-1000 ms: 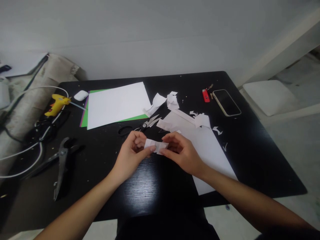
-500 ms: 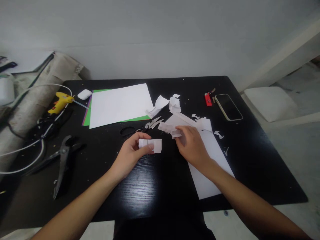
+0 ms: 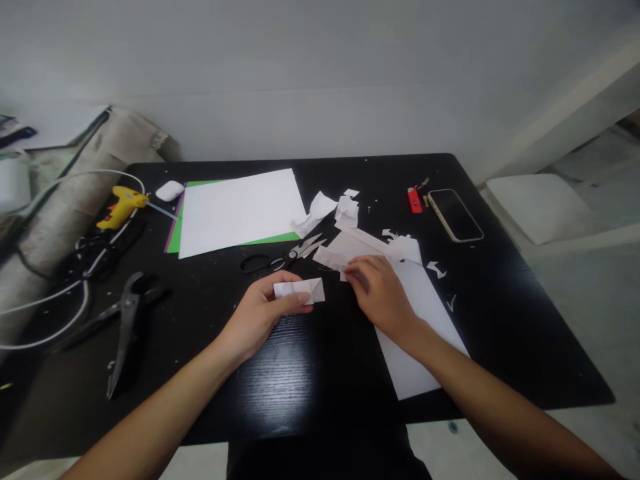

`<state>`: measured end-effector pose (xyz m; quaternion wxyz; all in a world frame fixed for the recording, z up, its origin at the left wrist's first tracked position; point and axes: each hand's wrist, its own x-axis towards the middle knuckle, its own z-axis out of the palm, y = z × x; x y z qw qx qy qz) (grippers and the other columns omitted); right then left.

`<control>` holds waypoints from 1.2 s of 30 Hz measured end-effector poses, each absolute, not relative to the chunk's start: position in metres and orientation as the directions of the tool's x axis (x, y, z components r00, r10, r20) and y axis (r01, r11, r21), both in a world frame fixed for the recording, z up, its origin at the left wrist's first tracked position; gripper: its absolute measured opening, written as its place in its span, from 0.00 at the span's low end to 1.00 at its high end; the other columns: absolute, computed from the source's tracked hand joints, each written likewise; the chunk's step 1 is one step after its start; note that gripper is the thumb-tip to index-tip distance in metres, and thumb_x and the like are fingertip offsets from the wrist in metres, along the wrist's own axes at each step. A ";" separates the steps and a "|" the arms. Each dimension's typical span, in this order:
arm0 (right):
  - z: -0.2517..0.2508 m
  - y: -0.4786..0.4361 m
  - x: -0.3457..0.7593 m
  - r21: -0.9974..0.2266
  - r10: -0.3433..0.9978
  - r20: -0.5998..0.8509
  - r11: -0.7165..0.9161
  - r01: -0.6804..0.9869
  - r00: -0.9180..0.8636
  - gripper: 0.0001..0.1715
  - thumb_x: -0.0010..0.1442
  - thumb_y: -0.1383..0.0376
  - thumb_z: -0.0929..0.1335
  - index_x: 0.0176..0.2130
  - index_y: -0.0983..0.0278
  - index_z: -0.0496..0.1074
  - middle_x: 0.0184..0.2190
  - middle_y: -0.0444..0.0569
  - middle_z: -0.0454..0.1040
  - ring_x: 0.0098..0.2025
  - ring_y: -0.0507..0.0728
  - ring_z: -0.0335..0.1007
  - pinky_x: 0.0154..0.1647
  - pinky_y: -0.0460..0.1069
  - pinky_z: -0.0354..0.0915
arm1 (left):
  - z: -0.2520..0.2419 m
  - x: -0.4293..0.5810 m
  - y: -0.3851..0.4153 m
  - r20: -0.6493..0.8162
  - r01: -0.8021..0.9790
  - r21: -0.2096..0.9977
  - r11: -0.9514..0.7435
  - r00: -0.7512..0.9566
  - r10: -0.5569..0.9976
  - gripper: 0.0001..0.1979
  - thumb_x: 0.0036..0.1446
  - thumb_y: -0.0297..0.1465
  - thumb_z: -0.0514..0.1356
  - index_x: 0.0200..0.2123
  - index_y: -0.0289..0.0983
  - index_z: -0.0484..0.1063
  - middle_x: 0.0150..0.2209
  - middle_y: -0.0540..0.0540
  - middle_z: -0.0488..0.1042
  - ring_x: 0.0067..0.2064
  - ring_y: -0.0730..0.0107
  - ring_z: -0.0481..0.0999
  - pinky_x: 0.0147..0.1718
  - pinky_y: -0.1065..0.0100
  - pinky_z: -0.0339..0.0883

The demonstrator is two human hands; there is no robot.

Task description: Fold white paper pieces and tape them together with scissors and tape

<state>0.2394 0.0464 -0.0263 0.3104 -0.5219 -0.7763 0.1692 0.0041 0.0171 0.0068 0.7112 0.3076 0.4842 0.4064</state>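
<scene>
Folded paper piece — pinched in left hand, over tabletop centre.
Left fingers closed on its near edge; right hand fingers bunched on paper scrap by scissors, grip not discernible. Risk — a one-sided pinch could let the fold spring open.

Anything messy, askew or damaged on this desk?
Nothing damaged. Paper scraps lie strewn by the scissors and past the right hand; the white sheet under it lies askew. The left hand holds a folded paper piece.
</scene>
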 end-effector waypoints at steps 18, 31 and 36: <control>-0.004 0.013 0.215 -0.999 0.985 0.010 0.004 -0.034 -0.172 0.18 0.55 0.62 0.81 0.41 0.57 0.75 0.38 0.45 0.81 0.40 0.58 0.81 0.44 0.55 0.80 | 0.006 0.013 0.010 -0.220 0.082 0.973 0.214 0.076 0.972 0.11 0.54 0.32 0.71 0.38 0.36 0.75 0.28 0.51 0.78 0.25 0.74 0.75 0.23 0.74 0.73; -0.011 0.022 0.217 -0.987 0.957 -0.151 -0.162 -0.022 -0.246 0.20 0.51 0.57 0.82 0.40 0.60 0.78 0.35 0.45 0.80 0.37 0.57 0.78 0.43 0.54 0.76 | 0.005 0.014 0.004 -0.261 0.039 0.965 0.260 0.259 0.930 0.11 0.59 0.35 0.69 0.42 0.36 0.77 0.32 0.47 0.81 0.29 0.69 0.79 0.30 0.68 0.77; -0.009 0.024 0.217 -0.962 0.936 -0.231 -0.260 -0.080 -0.265 0.20 0.47 0.57 0.84 0.35 0.61 0.77 0.31 0.43 0.79 0.34 0.55 0.77 0.39 0.52 0.73 | 0.000 0.013 0.001 -0.171 0.188 0.974 0.130 0.217 0.961 0.15 0.59 0.36 0.70 0.47 0.41 0.77 0.38 0.47 0.81 0.32 0.67 0.79 0.29 0.69 0.74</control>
